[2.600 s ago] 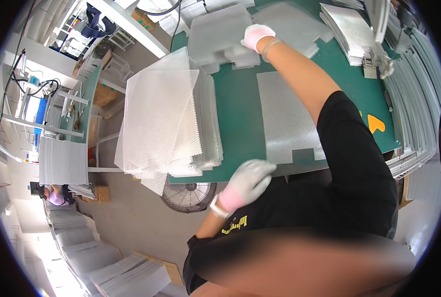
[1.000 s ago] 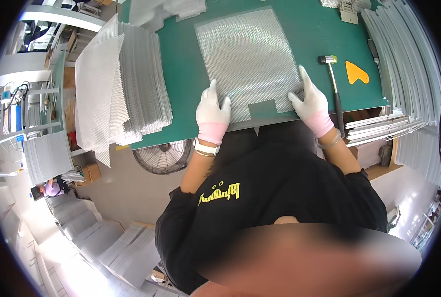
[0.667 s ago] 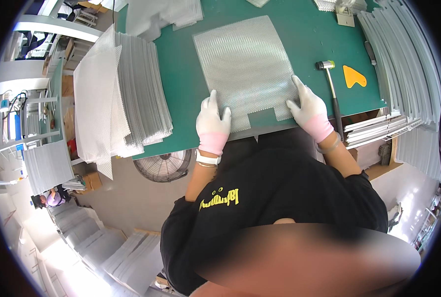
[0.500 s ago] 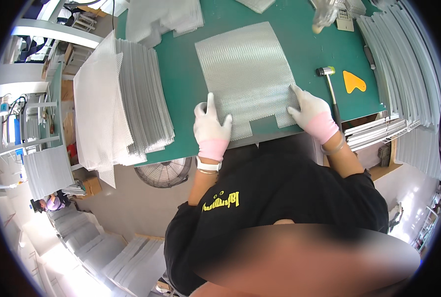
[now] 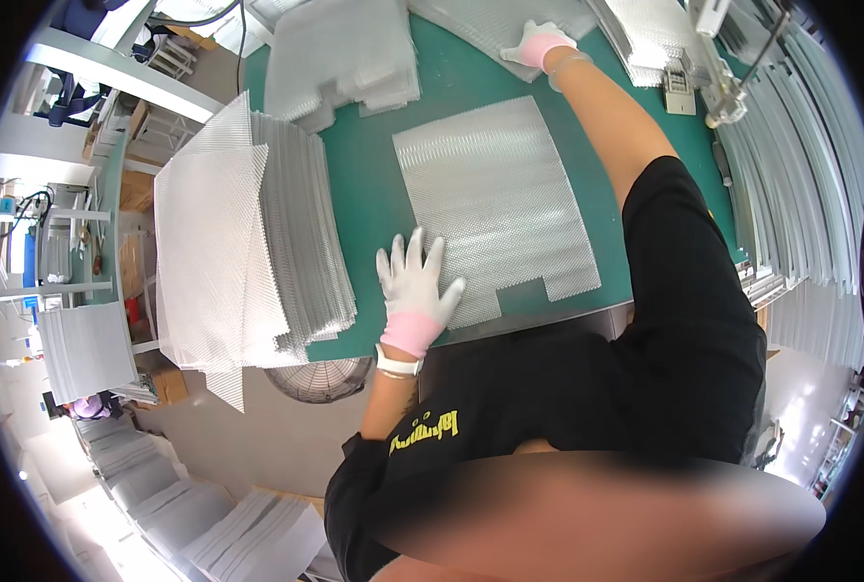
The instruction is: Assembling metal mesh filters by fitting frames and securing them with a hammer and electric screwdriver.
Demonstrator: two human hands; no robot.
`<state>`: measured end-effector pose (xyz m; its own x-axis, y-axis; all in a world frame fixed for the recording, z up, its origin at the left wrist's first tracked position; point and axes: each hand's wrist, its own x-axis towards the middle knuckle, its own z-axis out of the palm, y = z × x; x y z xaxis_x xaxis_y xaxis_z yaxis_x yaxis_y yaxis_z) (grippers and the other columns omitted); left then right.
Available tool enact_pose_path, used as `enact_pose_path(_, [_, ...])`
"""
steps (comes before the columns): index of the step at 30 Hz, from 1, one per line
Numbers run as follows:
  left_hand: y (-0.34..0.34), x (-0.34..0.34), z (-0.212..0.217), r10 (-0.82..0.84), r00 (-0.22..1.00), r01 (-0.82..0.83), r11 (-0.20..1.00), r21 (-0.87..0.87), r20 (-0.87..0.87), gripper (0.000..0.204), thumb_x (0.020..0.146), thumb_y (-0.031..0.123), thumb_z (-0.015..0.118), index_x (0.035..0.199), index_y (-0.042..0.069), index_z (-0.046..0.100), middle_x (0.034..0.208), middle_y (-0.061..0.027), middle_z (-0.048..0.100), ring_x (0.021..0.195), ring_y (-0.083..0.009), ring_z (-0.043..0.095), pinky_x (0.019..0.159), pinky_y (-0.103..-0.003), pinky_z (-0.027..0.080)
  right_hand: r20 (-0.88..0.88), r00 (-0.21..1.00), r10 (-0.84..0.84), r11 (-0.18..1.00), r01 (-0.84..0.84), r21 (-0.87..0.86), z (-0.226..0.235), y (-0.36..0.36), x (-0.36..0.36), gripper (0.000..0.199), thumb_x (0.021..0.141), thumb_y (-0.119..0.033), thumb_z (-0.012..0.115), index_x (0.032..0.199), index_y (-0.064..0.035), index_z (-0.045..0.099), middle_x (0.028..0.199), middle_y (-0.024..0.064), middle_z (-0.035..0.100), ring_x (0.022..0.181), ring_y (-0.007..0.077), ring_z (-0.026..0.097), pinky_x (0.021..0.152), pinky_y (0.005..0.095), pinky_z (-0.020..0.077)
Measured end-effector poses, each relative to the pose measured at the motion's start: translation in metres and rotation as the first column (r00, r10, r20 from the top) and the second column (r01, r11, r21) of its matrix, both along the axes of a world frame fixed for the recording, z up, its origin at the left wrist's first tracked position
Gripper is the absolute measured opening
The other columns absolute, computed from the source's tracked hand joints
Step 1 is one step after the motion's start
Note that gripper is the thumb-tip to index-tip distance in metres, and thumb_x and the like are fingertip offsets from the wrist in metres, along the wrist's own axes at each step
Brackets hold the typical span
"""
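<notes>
A silvery mesh sheet [image 5: 500, 194] with a rectangular notch in its near edge lies flat on the green tabletop [image 5: 359, 194]. My left hand [image 5: 416, 299], in a white glove with a pink cuff, rests with spread fingers at the sheet's left near edge. Stretched far forward, my right hand [image 5: 541, 45] lies over the near edge of another mesh sheet [image 5: 480, 24] at the back. Its thumb and fingers are apart, and I see no grip on that sheet.
A tall stack of mesh sheets [image 5: 301, 233] stands at the left, with larger loose sheets [image 5: 214, 252] leaning on it. Notched sheets [image 5: 340, 58] are piled at the back left. Long pale strips [image 5: 791, 184] line the right side, near a metal clamp-like fixture [image 5: 726, 105].
My right hand has left the middle sheet's right edge and reached to the far sheets. The left hand has flattened beside the sheet, which has flattened too. My right arm now covers the mallet.
</notes>
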<state>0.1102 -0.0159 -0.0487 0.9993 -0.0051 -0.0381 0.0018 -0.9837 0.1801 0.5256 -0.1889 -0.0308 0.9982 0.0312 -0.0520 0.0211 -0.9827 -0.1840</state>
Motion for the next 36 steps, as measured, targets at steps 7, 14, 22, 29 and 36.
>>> enact_pose_path(7, [0.008, -0.021, 0.014, 0.194, 0.932, -0.125, 0.965, -0.230, 0.305, 0.083, 0.076, 0.026, 0.075, 0.146, 0.000, 0.038, 0.152, -0.0301, 0.030, 0.140, -0.0486, 0.029, 0.117, -0.062, 0.018, -0.068, 0.993, 0.096, 0.993, -0.090, 0.079, 0.052, 0.003, 0.000, 0.059, 0.081, -0.042, 0.063, 0.131, -0.0101, 0.063, 0.120, 0.0140, 0.069, 0.113, 0.0336, 0.065, 0.091, 0.0441, 0.0538])
enact_pose_path(14, [-0.002, -0.020, 0.010, 0.097, 0.958, -0.022, 0.963, -0.269, 0.270, 0.084, 0.079, 0.037, 0.075, 0.146, 0.001, 0.040, 0.152, -0.0294, 0.031, 0.139, -0.0475, 0.030, 0.116, -0.062, 0.018, -0.291, 0.952, 0.092, 0.994, -0.107, -0.035, 0.034, 0.004, 0.018, 0.062, 0.084, -0.047, 0.064, 0.137, -0.0149, 0.059, 0.135, 0.0109, 0.061, 0.130, 0.0296, 0.055, 0.107, 0.0523, 0.0427])
enact_pose_path(22, [-0.005, -0.041, 0.012, 0.154, 0.944, -0.039, 0.931, -0.363, 0.292, 0.082, 0.078, 0.026, 0.075, 0.146, 0.000, 0.038, 0.153, -0.0299, 0.029, 0.140, -0.0465, 0.029, 0.116, -0.058, 0.021, -0.276, 0.942, 0.191, 0.971, -0.223, -0.091, 0.029, 0.018, 0.021, 0.063, 0.084, -0.050, 0.065, 0.130, -0.0072, 0.065, 0.139, 0.0166, 0.059, 0.128, 0.0353, 0.056, 0.108, 0.0475, 0.0432])
enact_pose_path(29, [0.006, -0.055, -0.005, 0.201, 0.939, -0.054, 0.888, -0.456, 0.279, 0.080, 0.078, 0.030, 0.076, 0.143, -0.001, 0.042, 0.151, -0.0292, 0.032, 0.137, -0.0468, 0.033, 0.114, -0.057, 0.025, -0.074, 0.985, 0.159, 0.984, -0.151, 0.098, 0.061, -0.007, 0.031, 0.075, 0.084, -0.054, 0.064, 0.133, 0.0017, 0.056, 0.135, 0.0240, 0.059, 0.126, 0.0376, 0.057, 0.104, 0.0441, 0.0463])
enact_pose_path(36, [0.009, -0.063, 0.000, 0.189, 0.943, -0.046, 0.889, -0.455, 0.274, 0.078, 0.079, 0.030, 0.075, 0.143, -0.001, 0.042, 0.151, -0.0277, 0.033, 0.135, -0.0463, 0.035, 0.113, -0.055, 0.027, 0.263, 0.964, 0.047, 0.973, -0.103, 0.206, 0.078, -0.001, 0.024, 0.092, 0.081, -0.065, 0.057, 0.143, 0.0019, 0.044, 0.130, 0.0287, 0.060, 0.119, 0.0399, 0.061, 0.103, 0.0408, 0.0482])
